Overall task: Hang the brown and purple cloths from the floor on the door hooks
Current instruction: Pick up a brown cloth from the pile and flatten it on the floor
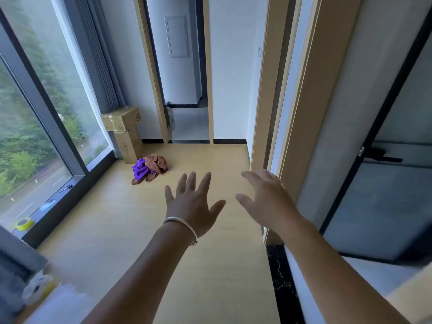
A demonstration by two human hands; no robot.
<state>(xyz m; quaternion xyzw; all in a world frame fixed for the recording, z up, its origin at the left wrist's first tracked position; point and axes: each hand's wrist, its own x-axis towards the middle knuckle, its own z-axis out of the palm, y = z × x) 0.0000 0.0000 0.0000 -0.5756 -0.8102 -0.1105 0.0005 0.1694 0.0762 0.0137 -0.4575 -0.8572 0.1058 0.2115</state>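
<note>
A purple cloth and a brown cloth lie bunched together in one heap on the wooden floor, close to the window side. My left hand, with a bracelet at the wrist, is stretched forward with fingers spread and holds nothing. My right hand is also stretched out, fingers apart and empty, beside a wooden door frame. Both hands are well short of the heap. No door hooks show in this view.
Two stacked cardboard boxes stand against the wall just behind the cloths. A tall window runs along the left. A glass door with a dark handle is at the right. An open doorway lies straight ahead.
</note>
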